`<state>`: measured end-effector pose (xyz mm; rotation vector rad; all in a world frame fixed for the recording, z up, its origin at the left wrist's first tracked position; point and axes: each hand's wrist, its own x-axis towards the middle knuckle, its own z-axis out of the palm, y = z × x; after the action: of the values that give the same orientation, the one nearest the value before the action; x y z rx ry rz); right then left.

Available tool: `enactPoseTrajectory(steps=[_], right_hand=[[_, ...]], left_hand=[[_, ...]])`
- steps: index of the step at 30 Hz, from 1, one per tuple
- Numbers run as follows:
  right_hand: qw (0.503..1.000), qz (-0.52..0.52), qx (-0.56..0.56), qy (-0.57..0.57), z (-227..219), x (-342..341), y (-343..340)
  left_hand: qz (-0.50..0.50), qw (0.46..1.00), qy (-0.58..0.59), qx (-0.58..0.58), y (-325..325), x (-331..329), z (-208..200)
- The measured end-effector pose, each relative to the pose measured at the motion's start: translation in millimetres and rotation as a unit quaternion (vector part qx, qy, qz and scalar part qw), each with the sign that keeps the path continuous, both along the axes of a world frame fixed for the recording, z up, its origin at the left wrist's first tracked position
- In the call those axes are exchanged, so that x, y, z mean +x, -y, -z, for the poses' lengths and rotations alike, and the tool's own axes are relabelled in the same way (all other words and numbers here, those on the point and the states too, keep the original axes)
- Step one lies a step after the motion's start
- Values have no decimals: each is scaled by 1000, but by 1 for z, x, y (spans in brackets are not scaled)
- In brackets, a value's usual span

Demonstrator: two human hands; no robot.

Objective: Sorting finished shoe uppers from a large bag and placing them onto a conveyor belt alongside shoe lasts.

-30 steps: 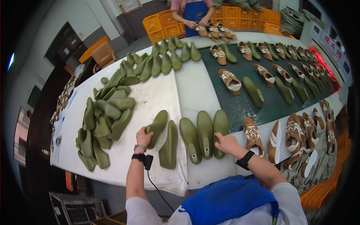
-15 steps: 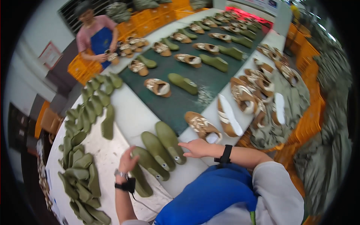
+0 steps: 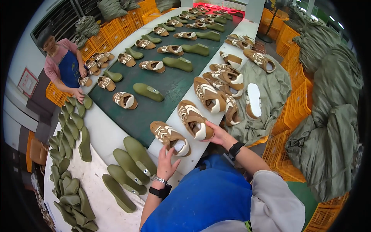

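My right hand (image 3: pixel 218 135) grips the heel of a brown and white lace-up shoe (image 3: pixel 192 120), its thumb by the collar and its fingers beneath. Just left of it on the white table edge stands a matching shoe (image 3: pixel 167 136), toe pointing away. My left hand (image 3: pixel 167 165) is at that shoe's heel, fingers apart and fingertips close to its side; whether they touch is hard to see. Left of this hand, several green shoe lasts (image 3: pixel 129 166) lie side by side on the white tabletop.
A dark green conveyor belt (image 3: pixel 116 96) carries shoes and lasts. More shoes (image 3: pixel 208 94) crowd its right edge, beside a grey-green cloth (image 3: pixel 270 96). Lasts are heaped at left (image 3: pixel 69 193). Orange crates (image 3: pixel 290 150) line the right. A co-worker (image 3: pixel 63 63) reaches toward lasts at far left.
My view has swung right. My right hand went from beside the lasts to a shoe that lay sole-outward and is now upright. My left hand moved from the lasts to the neighbouring shoe.
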<state>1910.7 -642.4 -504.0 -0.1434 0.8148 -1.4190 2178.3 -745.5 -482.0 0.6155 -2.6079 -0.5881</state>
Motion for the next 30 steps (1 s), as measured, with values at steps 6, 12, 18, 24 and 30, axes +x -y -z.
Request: enactPoseTrajectory(steps=[6,12,18,24,30], right_hand=[[912,-29,259,-317,12,-14,-13],[552,179,143,-802,-33,-91,-61],[520,159,366,-755,28,-185,-145],[909,397,-15,-126,-34,-175,-170],[909,225,-268,228,-45,-132,-134]], left_hand=[[-58,986,20,157,-6,-53,34],[-52,986,47,150,-7,-79,30],[-11,984,109,140,-5,-113,-3],[-21,996,81,14,12,-118,-43],[101,993,-18,53,0,-169,-85]])
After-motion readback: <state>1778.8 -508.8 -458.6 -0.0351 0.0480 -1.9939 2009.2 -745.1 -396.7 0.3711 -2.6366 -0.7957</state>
